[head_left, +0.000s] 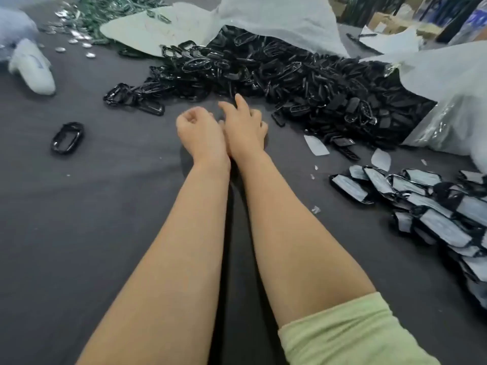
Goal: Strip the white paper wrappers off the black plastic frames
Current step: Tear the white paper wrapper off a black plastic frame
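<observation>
My two hands lie side by side on the dark grey table (105, 206), just in front of a big heap of bare black plastic frames (303, 83). My left hand (197, 127) is curled into a fist, back up, and nothing shows in it. My right hand (243, 122) has two fingers stretched toward the heap, and nothing visible is held. A stack of frames in white paper wrappers (434, 212) lies at the right. One bare black frame (67, 138) lies alone at the left. Two loose white wrappers, one (316, 144) and another (381, 159), lie near the heap.
The heap spills from a torn white bag (290, 19); another white bag (453, 83) stands at the right. A white bundle (34, 67) lies at the far left. Green and silvery small parts (87, 17) are scattered at the back left. Boxes (390, 22) stand at the back right.
</observation>
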A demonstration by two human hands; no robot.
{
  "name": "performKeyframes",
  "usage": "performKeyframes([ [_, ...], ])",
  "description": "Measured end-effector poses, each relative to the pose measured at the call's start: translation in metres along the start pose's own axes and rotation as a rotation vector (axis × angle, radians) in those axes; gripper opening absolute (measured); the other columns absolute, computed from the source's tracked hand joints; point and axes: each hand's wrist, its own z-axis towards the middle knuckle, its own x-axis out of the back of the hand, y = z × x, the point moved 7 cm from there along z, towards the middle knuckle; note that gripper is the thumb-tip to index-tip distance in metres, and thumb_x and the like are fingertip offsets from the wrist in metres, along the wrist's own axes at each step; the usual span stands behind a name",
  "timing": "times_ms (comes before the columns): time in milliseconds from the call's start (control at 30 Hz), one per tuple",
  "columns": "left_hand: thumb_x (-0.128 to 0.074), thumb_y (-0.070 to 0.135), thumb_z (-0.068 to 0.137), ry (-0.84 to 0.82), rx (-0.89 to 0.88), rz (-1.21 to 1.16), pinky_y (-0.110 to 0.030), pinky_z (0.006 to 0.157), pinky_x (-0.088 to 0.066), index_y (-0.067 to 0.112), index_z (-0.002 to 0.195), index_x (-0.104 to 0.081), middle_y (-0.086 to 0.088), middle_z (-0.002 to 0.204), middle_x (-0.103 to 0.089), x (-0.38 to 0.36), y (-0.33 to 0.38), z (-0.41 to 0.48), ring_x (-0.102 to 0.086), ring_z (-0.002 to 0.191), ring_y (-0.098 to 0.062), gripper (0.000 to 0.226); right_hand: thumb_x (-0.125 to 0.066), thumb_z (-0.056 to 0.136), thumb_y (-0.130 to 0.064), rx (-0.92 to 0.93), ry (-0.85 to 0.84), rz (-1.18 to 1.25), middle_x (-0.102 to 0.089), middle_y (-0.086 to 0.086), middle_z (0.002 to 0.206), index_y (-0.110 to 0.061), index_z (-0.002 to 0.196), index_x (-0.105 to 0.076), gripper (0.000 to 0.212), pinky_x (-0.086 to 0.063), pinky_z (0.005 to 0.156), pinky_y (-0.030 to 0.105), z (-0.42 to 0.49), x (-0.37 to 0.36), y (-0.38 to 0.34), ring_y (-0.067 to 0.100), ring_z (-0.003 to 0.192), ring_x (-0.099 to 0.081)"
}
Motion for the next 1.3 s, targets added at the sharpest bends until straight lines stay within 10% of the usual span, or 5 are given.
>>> performKeyframes([
  [467,-0.048,0.025,0.097,-0.329,-0.128,0.365,-0.044,0.100,-0.047,0.011,0.125,-0.050,-0.001,0.112,-0.061,-0.041,-0.004,-0.024,-0.059,0.110,-0.020,0.032,-0.048,0.091,0.000,-0.098,0.512,0.649,-0.058,0.001,0.101,-0.004,0.112,-0.055,0.022,-0.039,0.082,0.019,-0.028,0.063,0.044,0.015,0.094,-0.053],
  [800,-0.039,0.013,0.101,-0.560,-0.121,0.393,-0.027,0.074,-0.057,0.015,0.094,-0.060,-0.008,0.102,-0.067,-0.047,-0.017,-0.071,-0.068,0.089,-0.018,0.023,-0.046,0.086,0.008,-0.010,0.283,0.693,-0.068,-0.004,0.095,-0.016,0.099,-0.065,0.034,-0.050,0.087,0.020,-0.093,0.088,0.071,0.010,0.093,-0.064],
  [900,-0.033,0.011,0.103,-0.497,-0.046,0.318,-0.017,0.056,-0.052,0.013,0.092,-0.054,-0.013,0.104,-0.065,-0.036,-0.022,-0.067,-0.066,0.060,-0.005,0.023,-0.044,0.088,-0.001,-0.205,0.513,0.286,-0.063,0.006,0.117,-0.012,0.111,-0.066,0.033,-0.039,0.098,0.023,-0.102,0.106,0.105,0.019,0.112,-0.055],
  [1100,-0.042,0.007,0.099,-0.438,-0.074,0.313,-0.016,0.052,-0.051,0.019,0.089,-0.042,-0.007,0.082,-0.065,-0.030,-0.016,-0.058,-0.061,0.047,-0.002,0.016,-0.036,0.097,-0.016,-0.426,0.143,-0.167,-0.017,0.005,0.159,-0.022,0.143,-0.040,0.046,-0.005,0.118,0.052,-0.084,0.088,0.136,0.029,0.147,-0.004],
  [1300,-0.044,0.007,0.099,-0.464,-0.084,0.326,-0.017,0.054,-0.052,0.020,0.092,-0.051,-0.006,0.085,-0.067,-0.033,-0.015,-0.060,-0.061,0.049,-0.004,0.016,-0.043,0.093,-0.011,-0.454,0.256,-0.171,-0.041,0.005,0.143,-0.021,0.133,-0.048,0.041,-0.019,0.113,0.045,-0.079,0.089,0.139,0.028,0.133,-0.036],
])
